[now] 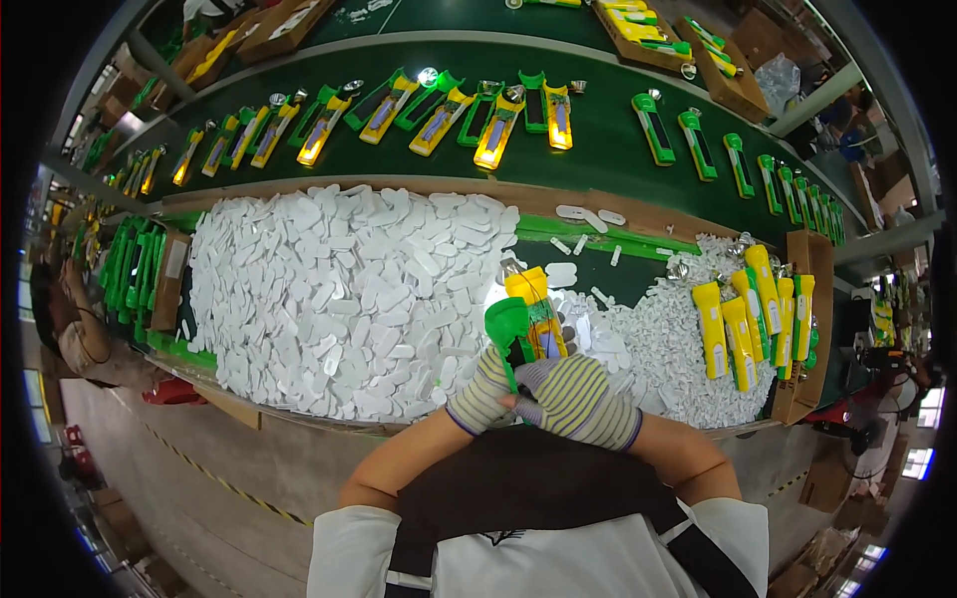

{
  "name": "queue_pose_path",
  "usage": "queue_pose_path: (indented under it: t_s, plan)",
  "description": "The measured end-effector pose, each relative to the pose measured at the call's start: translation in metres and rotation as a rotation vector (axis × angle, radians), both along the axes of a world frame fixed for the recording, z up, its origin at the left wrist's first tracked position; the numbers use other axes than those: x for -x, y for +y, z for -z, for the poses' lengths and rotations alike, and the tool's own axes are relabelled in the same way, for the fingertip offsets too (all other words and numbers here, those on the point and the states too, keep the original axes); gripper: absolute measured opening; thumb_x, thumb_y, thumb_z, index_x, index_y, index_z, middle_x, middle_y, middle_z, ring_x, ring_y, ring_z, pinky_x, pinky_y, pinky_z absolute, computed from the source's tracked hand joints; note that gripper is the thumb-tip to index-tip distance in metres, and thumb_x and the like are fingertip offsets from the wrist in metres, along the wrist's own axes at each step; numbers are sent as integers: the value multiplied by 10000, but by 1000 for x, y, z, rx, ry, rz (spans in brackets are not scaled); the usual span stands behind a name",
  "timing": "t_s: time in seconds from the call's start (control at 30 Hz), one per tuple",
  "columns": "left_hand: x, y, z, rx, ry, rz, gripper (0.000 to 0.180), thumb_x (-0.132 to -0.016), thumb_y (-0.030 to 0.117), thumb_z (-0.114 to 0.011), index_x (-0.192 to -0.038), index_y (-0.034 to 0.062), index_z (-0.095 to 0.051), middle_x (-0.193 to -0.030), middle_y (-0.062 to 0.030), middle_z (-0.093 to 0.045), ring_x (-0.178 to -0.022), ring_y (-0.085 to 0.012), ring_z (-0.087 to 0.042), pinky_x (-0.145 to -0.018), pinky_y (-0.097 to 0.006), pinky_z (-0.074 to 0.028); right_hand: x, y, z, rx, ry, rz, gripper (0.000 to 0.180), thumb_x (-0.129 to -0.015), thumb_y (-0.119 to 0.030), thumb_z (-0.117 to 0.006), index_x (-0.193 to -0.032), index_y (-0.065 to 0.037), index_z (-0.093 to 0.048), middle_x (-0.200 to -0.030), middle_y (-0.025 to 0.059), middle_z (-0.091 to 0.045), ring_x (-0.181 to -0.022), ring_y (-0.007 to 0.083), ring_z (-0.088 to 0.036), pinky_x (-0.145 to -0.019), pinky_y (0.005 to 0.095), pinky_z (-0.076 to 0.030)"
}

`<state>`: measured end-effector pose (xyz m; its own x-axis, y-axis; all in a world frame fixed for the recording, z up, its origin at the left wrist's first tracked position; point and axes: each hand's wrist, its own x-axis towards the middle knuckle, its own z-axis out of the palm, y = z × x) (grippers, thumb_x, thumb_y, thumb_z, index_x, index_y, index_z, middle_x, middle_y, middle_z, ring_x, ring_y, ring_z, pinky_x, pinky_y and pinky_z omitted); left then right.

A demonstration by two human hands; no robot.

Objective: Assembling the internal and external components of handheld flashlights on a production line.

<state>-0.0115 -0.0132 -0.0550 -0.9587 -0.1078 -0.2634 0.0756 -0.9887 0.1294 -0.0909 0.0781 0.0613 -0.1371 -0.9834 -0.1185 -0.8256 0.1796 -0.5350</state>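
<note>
Both hands wear striped grey-and-yellow gloves and meet in front of my body, over the near edge of the bench. My left hand (480,392) is closed on a green flashlight shell half (507,321). Beside that shell is a yellow flashlight half (539,317) with wiring and inner parts in it, its lower end in the closed fingers of my right hand (580,401). A lamp head (512,269) sits at its far end, and a bright glow shows next to the shell. The two halves are side by side, partly overlapping; my fingers hide their lower ends.
White oval plastic pieces (329,299) are heaped left; smaller white pieces (648,344) lie right. Yellow-green flashlights (743,319) rest near a cardboard box (805,344). Beyond, a green conveyor (608,100) carries opened, lit flashlights (498,130) and closed ones (653,130). Another person's arm (88,319) is left.
</note>
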Motion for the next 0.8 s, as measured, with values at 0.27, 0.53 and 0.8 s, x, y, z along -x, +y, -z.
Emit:
queue_pose_path:
  t_s: [0.27,0.53,0.8]
  plan:
    - [-33,-70,-28,340,-286,-91,743,-737,699,-542,-1137,73,-503,-904,-104,-610,-775,-198,-622,-673,-340,-548,121,-90,89,207,74,113,340,-821,-349,-591,-1026,-83,-647,-978,147,-644,-860,297,-609,-771,369,-481]
    - [-26,-74,-55,423,-247,-215,524,-815,451,-639,-1164,104,-460,-939,-33,-545,-785,-158,-612,-682,-305,-542,122,-147,94,15,283,188,279,-785,-207,-597,-1035,-84,-610,-1008,163,-615,-949,315,-586,-826,414,-467]
    - [-5,-62,-74,663,-256,-218,377,-862,253,-623,-1157,84,-460,-921,-41,-540,-777,-143,-594,-677,-274,-526,97,-60,45,253,-267,492,551,-771,-116,-662,-1283,-59,-468,-763,76,-640,-667,120,-599,-621,254,-482]
